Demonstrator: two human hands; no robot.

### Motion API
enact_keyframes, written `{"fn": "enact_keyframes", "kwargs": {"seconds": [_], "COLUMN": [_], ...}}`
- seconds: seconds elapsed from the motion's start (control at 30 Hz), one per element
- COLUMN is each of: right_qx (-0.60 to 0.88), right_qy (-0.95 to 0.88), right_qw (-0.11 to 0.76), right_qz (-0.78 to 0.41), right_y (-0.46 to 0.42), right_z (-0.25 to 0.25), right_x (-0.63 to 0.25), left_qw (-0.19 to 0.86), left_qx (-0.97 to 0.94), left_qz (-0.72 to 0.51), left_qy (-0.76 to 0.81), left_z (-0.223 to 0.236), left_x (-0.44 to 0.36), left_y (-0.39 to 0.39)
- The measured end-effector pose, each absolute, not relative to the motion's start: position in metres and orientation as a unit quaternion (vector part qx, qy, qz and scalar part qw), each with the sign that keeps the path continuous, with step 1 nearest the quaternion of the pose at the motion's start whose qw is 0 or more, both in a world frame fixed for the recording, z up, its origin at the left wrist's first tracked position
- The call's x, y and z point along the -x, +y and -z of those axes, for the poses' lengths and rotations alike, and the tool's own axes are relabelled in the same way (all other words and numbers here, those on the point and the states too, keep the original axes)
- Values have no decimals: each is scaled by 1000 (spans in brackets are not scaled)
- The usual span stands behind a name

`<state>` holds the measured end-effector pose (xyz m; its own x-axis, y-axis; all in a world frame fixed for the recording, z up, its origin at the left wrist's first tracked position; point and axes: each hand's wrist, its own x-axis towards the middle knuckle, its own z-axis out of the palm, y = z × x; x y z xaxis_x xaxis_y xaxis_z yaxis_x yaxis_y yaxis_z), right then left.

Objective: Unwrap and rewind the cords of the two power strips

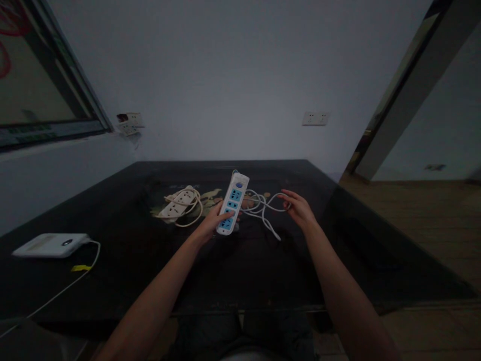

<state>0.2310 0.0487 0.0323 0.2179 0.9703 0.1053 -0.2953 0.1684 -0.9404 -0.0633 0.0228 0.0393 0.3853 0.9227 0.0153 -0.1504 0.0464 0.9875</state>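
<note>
A white power strip (237,179) with blue socket panels is tilted up over the middle of the table, its sockets facing me. My left hand (211,223) grips its lower part, thumb across the front. The strip's white power cord (265,206) lies in loose loops to the right, one end pointing toward me. At the right end of a loop, my right hand (299,208) has the cord between thumb and fingers. To the left of the held strip lies a second, cream power strip (176,206), its own cord (196,198) coiled over it.
A dark glossy table (248,281) stretches before me against a pale wall. At the left are a white box-shaped device (52,245) with a cable and a yellow tag (80,268). Wall sockets (314,119) sit above the table's back edge; a window (41,75) is upper left.
</note>
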Motion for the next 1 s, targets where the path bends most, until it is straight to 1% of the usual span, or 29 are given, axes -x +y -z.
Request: {"fn": "enact_keyframes", "kwargs": {"seconds": [0.13, 0.27, 0.37, 0.5, 0.6, 0.73, 0.9, 1.0], "right_qx": [399, 387, 370, 365, 369, 352, 318, 314], "right_qy": [-409, -447, -512, -641, -677, -692, -720, -708], "right_qw": [678, 678, 652, 599, 580, 562, 531, 522], "right_qz": [-463, -437, -419, -311, -264, -285, -314, -357], "right_y": [45, 39, 30, 17, 12, 11, 11, 11], "right_z": [-38, -47, -55, -64, -68, -70, -71, -69], "right_x": [-231, -223, -210, -196, -195, -200, -204, -203], "left_qw": [644, 632, 616, 570, 537, 526, 547, 527], "left_qx": [-572, -623, -657, -704, -729, -735, -737, -753], "left_qz": [-373, -310, -266, -240, -235, -231, -210, -220], "left_qy": [345, 342, 343, 350, 354, 360, 336, 326], "left_z": [-42, -47, -51, -53, -54, -56, -55, -53], "left_x": [64, 61, 57, 51, 51, 53, 52, 50], "left_y": [18, 10, 4, 0, -1, -1, -1, -1]}}
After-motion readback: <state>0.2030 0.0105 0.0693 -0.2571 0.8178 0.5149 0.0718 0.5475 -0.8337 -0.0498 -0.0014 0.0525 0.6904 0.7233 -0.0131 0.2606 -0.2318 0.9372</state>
